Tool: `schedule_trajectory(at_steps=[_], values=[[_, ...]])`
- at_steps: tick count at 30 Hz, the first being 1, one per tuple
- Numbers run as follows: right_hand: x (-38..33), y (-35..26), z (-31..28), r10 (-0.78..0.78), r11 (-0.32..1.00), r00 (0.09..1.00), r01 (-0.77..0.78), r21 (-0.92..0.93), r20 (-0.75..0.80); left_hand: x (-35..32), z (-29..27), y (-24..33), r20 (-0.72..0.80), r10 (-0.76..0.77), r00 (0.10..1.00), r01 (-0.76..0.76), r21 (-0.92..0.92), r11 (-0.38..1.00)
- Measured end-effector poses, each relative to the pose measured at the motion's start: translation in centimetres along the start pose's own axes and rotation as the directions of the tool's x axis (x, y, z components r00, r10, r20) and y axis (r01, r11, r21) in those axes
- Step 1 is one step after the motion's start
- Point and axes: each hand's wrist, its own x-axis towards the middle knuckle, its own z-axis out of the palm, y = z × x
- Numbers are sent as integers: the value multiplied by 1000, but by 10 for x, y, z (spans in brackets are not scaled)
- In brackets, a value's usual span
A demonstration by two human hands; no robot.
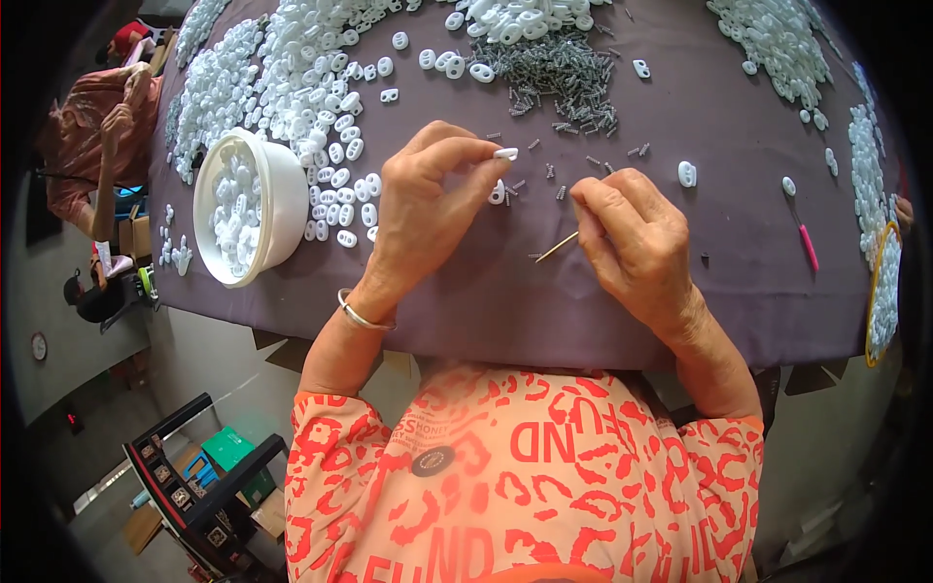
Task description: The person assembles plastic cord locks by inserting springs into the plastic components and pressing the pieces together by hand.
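My left hand [432,189] pinches a small white plastic cord lock [505,154] between thumb and index finger, just above the table. Beneath those fingertips a second white cord lock [498,192] lies on the cloth. My right hand [634,228] is closed on a thin, pale pointed stick [558,247], its tip slanting down to the left. Whether those fingers also hold a spring cannot be seen. Several small metal springs [551,171] are scattered between my hands, and a dense pile of springs [559,78] lies beyond them.
A white tub [282,209] of white pieces stands at the left, beside heaps of cord locks [301,73]. More white pieces [773,44] are heaped at the far right. A pink-handled tool [809,248] lies right of my right hand. Another person [102,146] sits at far left.
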Motion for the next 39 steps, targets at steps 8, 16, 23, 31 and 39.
schedule_trajectory(at_steps=[8, 16, 23, 31, 39], values=[[6, -9, -9, 209, 905, 977, -204, 374, 25, -9, 2, 31, 239, -61, 969, 93, -126, 988], [-1, -2, -8, 119, 889, 973, -194, 415, 198, -22, 4, 39, 277, -41, 960, 70, -96, 993], [2, -3, -14, 170, 795, 926, -331, 508, 338, -20, -6, 39, 342, -117, 932, 205, -235, 950], [3, 0, -11, 331, 909, 942, -334, 249, 56, 25, 16, 5, 31, 142, 989, -143, 389, 910], [2, 3, -19, 546, 571, 779, -615, 544, 307, 20, 20, 7, 58, 133, 989, -141, 158, 977]])
